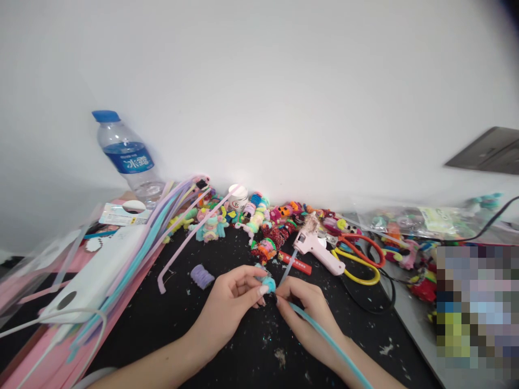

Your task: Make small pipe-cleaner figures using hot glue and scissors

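Pinched between the fingertips of my left hand (231, 297) is a small coil of light blue pipe cleaner (268, 283). My right hand (310, 297) closes its thumb and fingers beside that coil, on a light blue pipe cleaner (330, 340) whose long tail runs back over the wrist to the bottom edge. Something small and dark shows between the two hands, too small to make out. Left of my left hand lies a purple pipe cleaner coil (201, 276). Just beyond my right hand rests a pink glue gun (318, 249) with its glue stick (288, 267) pointing toward me.
Scissors with red and yellow handles (360, 270) and a red strip (298, 265) lie beyond my hands. Colourful pipe cleaner figures (211, 226) line the wall. Loose pipe cleaners (140, 267), a white power strip (97, 270) and a water bottle (125, 154) are at left.
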`<act>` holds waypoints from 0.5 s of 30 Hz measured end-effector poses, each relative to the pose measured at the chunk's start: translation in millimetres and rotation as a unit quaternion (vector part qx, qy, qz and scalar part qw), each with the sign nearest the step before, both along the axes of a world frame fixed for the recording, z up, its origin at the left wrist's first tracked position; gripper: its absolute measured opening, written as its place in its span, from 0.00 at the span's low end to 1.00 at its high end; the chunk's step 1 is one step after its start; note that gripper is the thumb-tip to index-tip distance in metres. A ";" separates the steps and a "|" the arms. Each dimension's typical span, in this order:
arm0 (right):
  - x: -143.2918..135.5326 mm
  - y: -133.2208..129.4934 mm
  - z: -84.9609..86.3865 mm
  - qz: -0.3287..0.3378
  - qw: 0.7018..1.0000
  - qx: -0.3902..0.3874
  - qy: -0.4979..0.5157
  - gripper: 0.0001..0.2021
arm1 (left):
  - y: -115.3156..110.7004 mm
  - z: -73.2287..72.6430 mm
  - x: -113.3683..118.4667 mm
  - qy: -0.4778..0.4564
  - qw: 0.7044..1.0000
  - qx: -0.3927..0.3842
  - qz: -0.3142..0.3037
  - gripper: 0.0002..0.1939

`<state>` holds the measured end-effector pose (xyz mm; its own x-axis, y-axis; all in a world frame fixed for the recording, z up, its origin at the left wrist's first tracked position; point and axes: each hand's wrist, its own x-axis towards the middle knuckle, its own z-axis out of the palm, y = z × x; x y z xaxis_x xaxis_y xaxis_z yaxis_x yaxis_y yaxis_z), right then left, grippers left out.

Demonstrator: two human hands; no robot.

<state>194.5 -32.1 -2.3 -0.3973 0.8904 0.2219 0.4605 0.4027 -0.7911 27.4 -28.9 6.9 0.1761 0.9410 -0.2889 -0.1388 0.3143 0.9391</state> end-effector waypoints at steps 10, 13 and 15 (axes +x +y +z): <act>1.0 1.1 -1.5 0.000 1.000 -0.006 -0.004 0.09 | -0.5 0.0 0.2 0.002 1.000 -0.003 -0.001 0.10; 0.9 1.7 -1.2 0.000 1.000 -0.005 -0.003 0.09 | 0.0 -1.3 -0.1 0.001 1.000 0.000 -0.005 0.11; 0.5 2.1 -1.4 0.000 1.000 -0.003 -0.003 0.09 | 0.0 -2.0 -0.4 0.000 1.000 0.003 -0.009 0.11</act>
